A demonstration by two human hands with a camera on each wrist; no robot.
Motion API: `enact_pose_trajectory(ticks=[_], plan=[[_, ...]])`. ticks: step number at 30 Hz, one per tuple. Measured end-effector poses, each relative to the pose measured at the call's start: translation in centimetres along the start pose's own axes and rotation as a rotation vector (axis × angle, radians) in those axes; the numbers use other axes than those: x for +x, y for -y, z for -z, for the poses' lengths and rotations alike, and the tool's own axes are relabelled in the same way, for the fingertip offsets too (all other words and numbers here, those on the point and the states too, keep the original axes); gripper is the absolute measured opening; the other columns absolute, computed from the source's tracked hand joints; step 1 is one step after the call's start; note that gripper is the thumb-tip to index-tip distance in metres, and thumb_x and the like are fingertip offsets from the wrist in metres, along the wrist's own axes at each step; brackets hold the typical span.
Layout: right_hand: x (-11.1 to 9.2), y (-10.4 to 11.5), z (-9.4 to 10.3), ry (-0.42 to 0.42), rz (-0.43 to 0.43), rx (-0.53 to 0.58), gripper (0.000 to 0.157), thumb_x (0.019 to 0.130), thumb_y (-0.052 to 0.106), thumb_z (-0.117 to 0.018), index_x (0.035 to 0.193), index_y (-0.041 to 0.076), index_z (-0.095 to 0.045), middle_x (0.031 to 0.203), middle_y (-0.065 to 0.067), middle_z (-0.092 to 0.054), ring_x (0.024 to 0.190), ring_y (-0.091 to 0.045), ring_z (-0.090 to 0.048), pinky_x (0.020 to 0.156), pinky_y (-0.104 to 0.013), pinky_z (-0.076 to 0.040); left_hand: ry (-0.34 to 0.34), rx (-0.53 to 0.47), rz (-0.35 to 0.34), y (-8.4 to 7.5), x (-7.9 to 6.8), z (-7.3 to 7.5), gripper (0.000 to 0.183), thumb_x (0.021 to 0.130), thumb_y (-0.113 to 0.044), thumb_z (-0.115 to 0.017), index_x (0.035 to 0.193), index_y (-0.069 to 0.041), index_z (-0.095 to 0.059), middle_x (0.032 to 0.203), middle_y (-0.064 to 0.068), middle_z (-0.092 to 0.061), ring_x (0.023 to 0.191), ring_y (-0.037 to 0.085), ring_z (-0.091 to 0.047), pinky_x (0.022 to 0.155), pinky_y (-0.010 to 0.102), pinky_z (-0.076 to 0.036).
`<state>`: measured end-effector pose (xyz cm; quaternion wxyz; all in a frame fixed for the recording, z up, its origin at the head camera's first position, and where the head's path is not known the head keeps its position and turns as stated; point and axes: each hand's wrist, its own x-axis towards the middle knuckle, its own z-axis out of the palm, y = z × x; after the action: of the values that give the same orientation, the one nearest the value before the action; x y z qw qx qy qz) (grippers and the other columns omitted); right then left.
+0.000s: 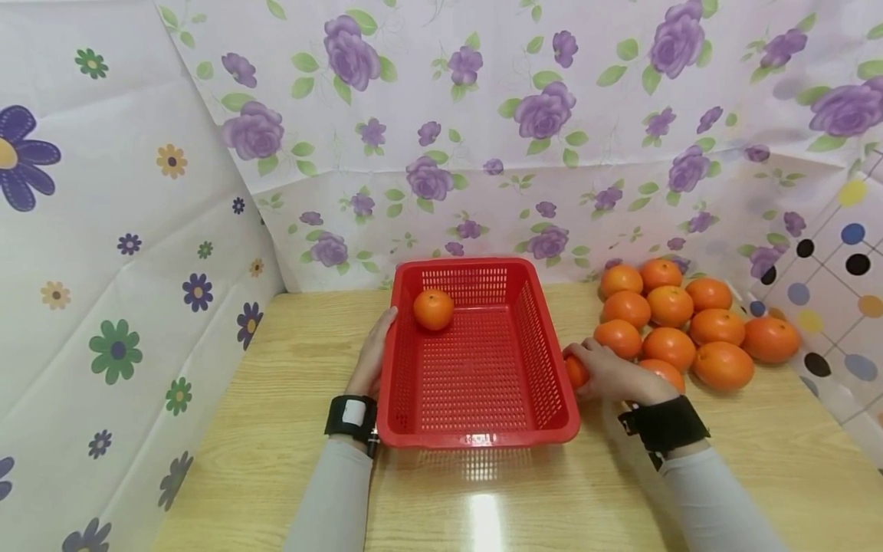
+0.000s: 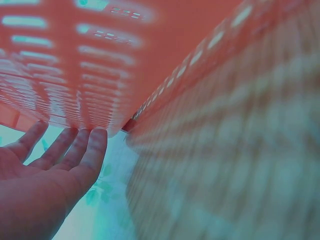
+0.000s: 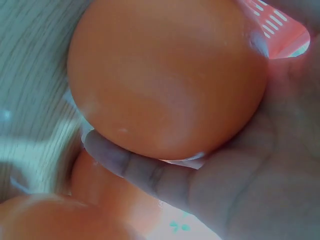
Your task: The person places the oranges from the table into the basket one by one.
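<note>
A red plastic basket (image 1: 566, 429) with slotted walls stands on the wooden table, and a single orange (image 1: 433, 310) sits in its far left corner. My left hand (image 1: 372, 354) is at the basket's left side. In the left wrist view its fingers (image 2: 92, 150) reach out nearly straight to the slotted wall. My right hand (image 1: 610, 372) grips another orange (image 3: 165, 75) just outside the basket's right wall. In the head view that orange is partly hidden by the hand and the rim.
Several oranges (image 1: 669, 349) lie grouped on the table to the right of my right hand, up near the back wall. Flowered cloth (image 1: 428, 180) hangs behind the table (image 1: 276, 460), with more patterned sheeting on the left and right.
</note>
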<state>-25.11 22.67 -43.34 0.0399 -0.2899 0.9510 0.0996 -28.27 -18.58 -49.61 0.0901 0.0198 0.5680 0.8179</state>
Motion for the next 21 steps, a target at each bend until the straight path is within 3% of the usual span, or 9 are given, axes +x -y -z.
enact_pose_trajectory(ticks=[1, 4, 8, 10, 12, 15, 18, 21], plan=[[0.1, -0.1, -0.1, 0.001, -0.018, 0.130, 0.036, 0.082, 0.033, -0.080, 0.112, 0.016, -0.068, 0.093, 0.003, -0.061, 0.088, -0.017, -0.056, 0.084, -0.037, -0.051, -0.001, 0.003, -0.001, 0.0, 0.0, 0.0, 0.064, 0.107, -0.058, -0.046, 0.160, -0.023, -0.036, 0.153, 0.015, -0.048, 0.142, 0.042, -0.042, 0.113, 0.056, -0.041], [0.3, -0.3, -0.1, 0.013, -0.046, 0.322, 0.039, 0.082, 0.032, -0.080, 0.117, 0.018, -0.067, 0.098, 0.005, -0.063, 0.089, -0.016, -0.056, 0.084, -0.038, -0.052, -0.006, 0.013, 0.001, 0.0, 0.0, 0.0, 0.065, 0.107, -0.059, -0.047, 0.160, -0.024, -0.036, 0.153, 0.015, -0.049, 0.141, 0.042, -0.043, 0.112, 0.056, -0.042], [0.4, -0.5, -0.1, 0.012, -0.056, 0.360, 0.038, 0.082, 0.031, -0.081, 0.116, 0.020, -0.067, 0.097, 0.007, -0.064, 0.085, -0.013, -0.057, 0.080, -0.035, -0.051, -0.002, 0.015, 0.009, 0.0, 0.0, 0.0, 0.066, 0.107, -0.060, -0.046, 0.161, -0.024, -0.035, 0.153, 0.016, -0.048, 0.141, 0.042, -0.042, 0.112, 0.057, -0.041], [0.4, -0.6, 0.1, -0.005, -0.066, 0.416, 0.037, 0.080, 0.030, -0.083, 0.112, 0.021, -0.068, 0.094, 0.009, -0.064, 0.083, -0.012, -0.057, 0.079, -0.036, -0.051, 0.003, 0.009, 0.009, 0.0, 0.0, 0.0, 0.066, 0.107, -0.059, -0.045, 0.161, -0.024, -0.035, 0.153, 0.016, -0.047, 0.141, 0.043, -0.041, 0.113, 0.058, -0.041], [0.3, -0.7, 0.5, -0.038, -0.043, 0.405, 0.033, 0.077, 0.032, -0.085, 0.104, 0.022, -0.068, 0.090, 0.010, -0.065, 0.081, -0.012, -0.057, 0.079, -0.038, -0.051, 0.011, 0.001, 0.011, 0.0, 0.0, 0.0, 0.065, 0.107, -0.058, -0.045, 0.161, -0.023, -0.034, 0.154, 0.016, -0.047, 0.142, 0.043, -0.040, 0.113, 0.059, -0.039], [-0.4, -1.0, 1.5, -0.074, -0.026, 0.239, 0.020, 0.079, 0.032, -0.080, 0.084, 0.024, -0.062, 0.074, 0.010, -0.058, 0.069, -0.012, -0.053, 0.070, -0.035, -0.047, 0.022, -0.012, 0.006, -0.2, -0.1, -0.1, 0.064, 0.109, -0.055, -0.045, 0.162, -0.022, -0.033, 0.155, 0.017, -0.045, 0.144, 0.044, -0.038, 0.115, 0.060, -0.037], [-1.0, -1.0, 2.4, -0.129, -0.007, 0.001, 0.029, 0.079, 0.036, -0.076, 0.068, 0.025, -0.051, 0.062, 0.009, -0.046, 0.059, -0.012, -0.044, 0.061, -0.031, -0.039, 0.019, -0.011, 0.011, -0.3, -0.2, -0.2, 0.063, 0.109, -0.055, -0.045, 0.161, -0.022, -0.033, 0.155, 0.016, -0.046, 0.144, 0.043, -0.039, 0.115, 0.059, -0.037], [-1.4, -0.9, 3.1, -0.126, 0.060, -0.481, 0.035, 0.083, 0.036, -0.068, 0.065, 0.016, -0.045, 0.060, 0.001, -0.040, 0.059, -0.017, -0.041, 0.061, -0.031, -0.036, 0.003, 0.004, 0.022, -0.2, -0.2, -0.1, 0.062, 0.108, -0.058, -0.045, 0.159, -0.025, -0.036, 0.153, 0.015, -0.048, 0.141, 0.041, -0.042, 0.113, 0.057, -0.041]])
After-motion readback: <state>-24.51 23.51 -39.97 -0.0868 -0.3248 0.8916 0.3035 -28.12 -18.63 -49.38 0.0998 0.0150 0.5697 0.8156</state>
